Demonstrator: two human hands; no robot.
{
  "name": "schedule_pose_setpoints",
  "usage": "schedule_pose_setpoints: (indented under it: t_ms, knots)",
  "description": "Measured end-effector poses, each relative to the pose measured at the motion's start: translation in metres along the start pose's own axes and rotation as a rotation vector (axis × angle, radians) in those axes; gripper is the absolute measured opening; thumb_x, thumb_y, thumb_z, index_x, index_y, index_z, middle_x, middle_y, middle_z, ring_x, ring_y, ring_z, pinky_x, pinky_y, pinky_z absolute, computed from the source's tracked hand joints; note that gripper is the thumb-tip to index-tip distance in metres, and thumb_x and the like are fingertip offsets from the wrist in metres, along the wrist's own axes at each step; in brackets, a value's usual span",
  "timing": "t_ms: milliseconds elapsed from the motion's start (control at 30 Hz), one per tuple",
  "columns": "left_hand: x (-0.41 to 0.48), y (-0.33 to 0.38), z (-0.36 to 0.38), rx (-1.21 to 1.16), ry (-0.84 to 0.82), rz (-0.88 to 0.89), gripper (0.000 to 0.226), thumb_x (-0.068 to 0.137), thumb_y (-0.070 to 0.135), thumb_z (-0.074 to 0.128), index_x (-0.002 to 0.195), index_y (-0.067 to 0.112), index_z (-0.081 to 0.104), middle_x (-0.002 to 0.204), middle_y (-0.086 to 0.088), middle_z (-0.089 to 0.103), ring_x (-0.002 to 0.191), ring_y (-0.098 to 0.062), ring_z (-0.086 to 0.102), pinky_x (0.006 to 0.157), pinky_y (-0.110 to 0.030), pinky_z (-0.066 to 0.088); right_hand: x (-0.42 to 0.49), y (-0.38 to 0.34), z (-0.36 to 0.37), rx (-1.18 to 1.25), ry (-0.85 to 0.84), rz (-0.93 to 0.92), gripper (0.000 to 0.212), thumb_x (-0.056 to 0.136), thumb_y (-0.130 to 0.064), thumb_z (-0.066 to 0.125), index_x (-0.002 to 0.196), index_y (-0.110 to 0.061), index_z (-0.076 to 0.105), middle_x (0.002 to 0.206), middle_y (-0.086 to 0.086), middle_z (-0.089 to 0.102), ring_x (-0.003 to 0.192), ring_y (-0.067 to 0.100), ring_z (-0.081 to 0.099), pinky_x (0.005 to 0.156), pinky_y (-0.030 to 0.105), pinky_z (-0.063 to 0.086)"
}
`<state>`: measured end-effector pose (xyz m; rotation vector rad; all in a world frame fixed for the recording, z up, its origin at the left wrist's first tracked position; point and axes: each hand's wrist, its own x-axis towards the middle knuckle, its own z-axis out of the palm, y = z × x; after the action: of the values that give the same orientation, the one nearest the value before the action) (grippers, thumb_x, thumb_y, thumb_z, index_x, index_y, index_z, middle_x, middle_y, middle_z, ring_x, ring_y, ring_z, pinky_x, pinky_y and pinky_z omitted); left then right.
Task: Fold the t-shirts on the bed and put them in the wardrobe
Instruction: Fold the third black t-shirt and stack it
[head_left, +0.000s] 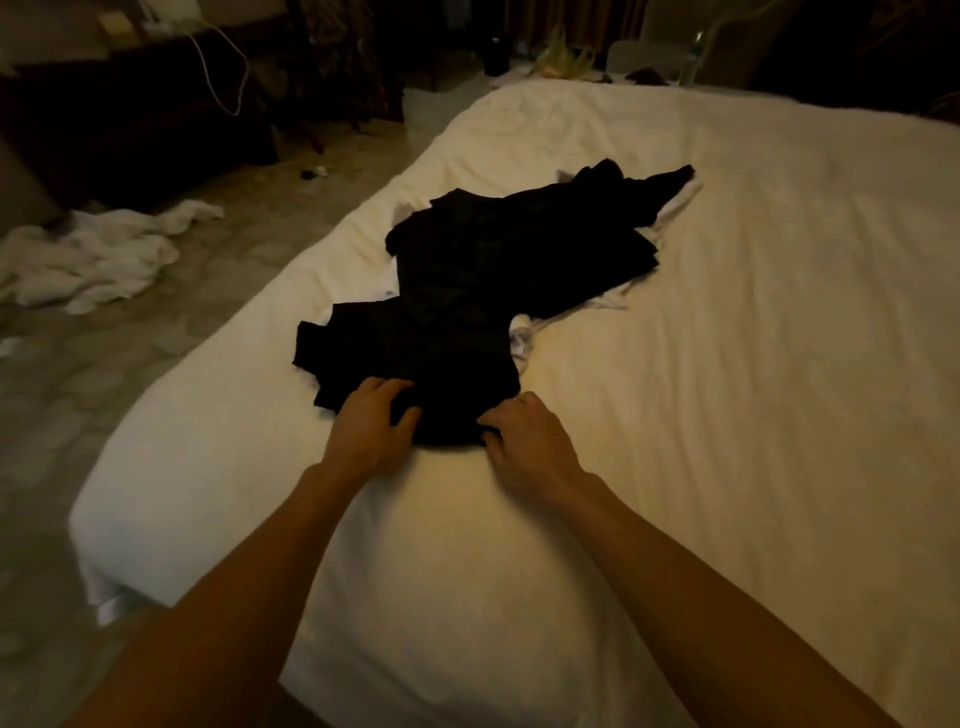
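Fabric at the near edge of a black t-shirt (457, 374) is gripped by the left hand (374, 418) and the right hand (524, 436) on the bed (727, 364). The heap of t-shirts (519, 244) at the bed's middle lies unfolded; nothing is seen folded, and no wardrobe is seen.

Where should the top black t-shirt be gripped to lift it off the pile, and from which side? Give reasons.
Grip the near edge of the black t-shirt at two spread points, coming from the person's side, as the left hand and right hand do: that edge lies free on the bed.
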<state>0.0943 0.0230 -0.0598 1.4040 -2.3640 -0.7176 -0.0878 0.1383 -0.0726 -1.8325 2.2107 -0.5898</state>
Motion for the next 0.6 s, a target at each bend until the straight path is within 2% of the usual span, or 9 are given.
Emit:
schedule_pose_setpoints:
  t_ms: [100, 233, 333, 433, 500, 600]
  knots:
    - [-0.001, -0.003, -0.005, -0.01, 0.031, 0.033, 0.033, 0.099, 0.024, 0.057, 0.13, 0.014, 0.062, 0.128, -0.012, 0.058, 0.115, -0.029, 0.057, 0.099, -0.034, 0.044, -0.001, -0.001, -0.007, 0.042, 0.096, 0.017, 0.027, 0.095, -0.018, 0.054, 0.116, -0.017, 0.072, 0.105, 0.004, 0.071, 0.1, 0.026, 0.051, 0.084, 0.039, 0.047]
    - [-0.007, 0.003, -0.014, -0.031, 0.083, 0.03, 0.031, 0.101, 0.026, 0.053, 0.129, 0.015, 0.064, 0.122, -0.012, 0.06, 0.11, -0.03, 0.059, 0.092, -0.036, 0.046, -0.013, 0.008, -0.033, 0.058, 0.162, 0.056, 0.027, 0.096, -0.015, 0.052, 0.114, -0.016, 0.072, 0.101, 0.004, 0.071, 0.096, 0.025, 0.051, 0.081, 0.038, 0.047]
    - [-0.013, 0.011, -0.024, -0.048, 0.144, 0.026, 0.028, 0.101, 0.029, 0.051, 0.122, 0.018, 0.067, 0.114, -0.01, 0.062, 0.102, -0.03, 0.062, 0.082, -0.035, 0.047, -0.027, 0.019, -0.06, 0.061, 0.26, 0.108, 0.025, 0.095, -0.014, 0.055, 0.113, -0.016, 0.073, 0.099, 0.004, 0.072, 0.094, 0.025, 0.054, 0.077, 0.032, 0.044]
    - [-0.021, 0.025, -0.039, -0.043, 0.215, 0.048, 0.026, 0.101, 0.028, 0.049, 0.114, 0.017, 0.069, 0.103, -0.008, 0.064, 0.093, -0.029, 0.064, 0.073, -0.036, 0.048, -0.045, 0.025, -0.092, 0.086, 0.347, 0.178, 0.025, 0.096, -0.013, 0.056, 0.114, -0.015, 0.073, 0.101, 0.004, 0.072, 0.095, 0.025, 0.059, 0.077, 0.032, 0.046]
    - [-0.029, 0.038, -0.049, -0.055, 0.277, 0.037, 0.025, 0.1, 0.024, 0.049, 0.111, 0.015, 0.069, 0.097, -0.008, 0.065, 0.091, -0.03, 0.063, 0.072, -0.034, 0.045, -0.058, 0.026, -0.114, 0.127, 0.398, 0.229, 0.024, 0.096, -0.013, 0.056, 0.113, -0.014, 0.073, 0.102, 0.004, 0.072, 0.094, 0.024, 0.063, 0.078, 0.03, 0.048]
    - [-0.043, 0.054, -0.062, -0.09, 0.339, 0.034, 0.026, 0.1, 0.019, 0.048, 0.112, 0.012, 0.069, 0.095, -0.01, 0.067, 0.091, -0.032, 0.064, 0.074, -0.033, 0.041, -0.078, 0.03, -0.147, 0.215, 0.493, 0.349, 0.024, 0.096, -0.012, 0.056, 0.11, -0.016, 0.075, 0.101, 0.003, 0.073, 0.09, 0.023, 0.066, 0.075, 0.025, 0.043]
